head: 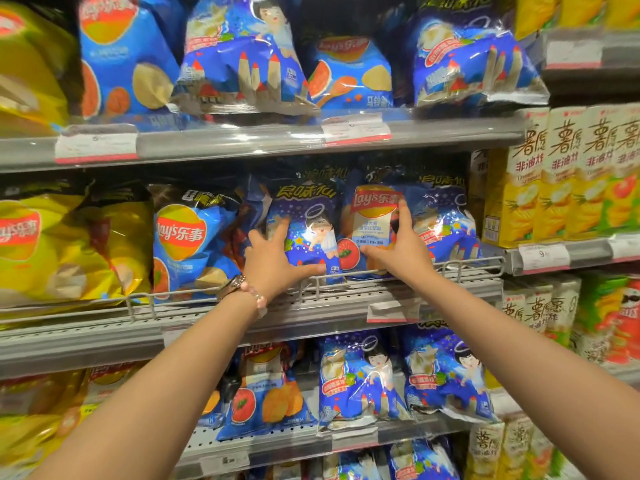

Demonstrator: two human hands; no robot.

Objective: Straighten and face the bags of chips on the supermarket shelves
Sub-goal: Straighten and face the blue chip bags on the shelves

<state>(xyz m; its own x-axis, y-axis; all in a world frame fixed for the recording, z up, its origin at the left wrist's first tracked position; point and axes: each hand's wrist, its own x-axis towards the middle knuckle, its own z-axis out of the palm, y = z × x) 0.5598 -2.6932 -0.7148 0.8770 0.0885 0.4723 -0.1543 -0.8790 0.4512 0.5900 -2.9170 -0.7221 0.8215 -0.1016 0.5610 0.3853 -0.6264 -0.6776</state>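
Hands at work on the middle shelf (311, 308) of a supermarket snack aisle: the left hand (273, 258) grasps the lower corner of a blue angel-print bag (311, 233), while the right hand (401, 247) holds a blue Lay's bag (372, 223) by its lower right edge. Both bags stand just behind the wire rail (381, 271). Squaring each base against that rail and turning the fronts fully outward would likely finish the step. The logo reads "Lay's 乐事"; yellow boxes (554, 188) to the right carry "薯愿" and "非油炸". Price tags are too blurred to read.
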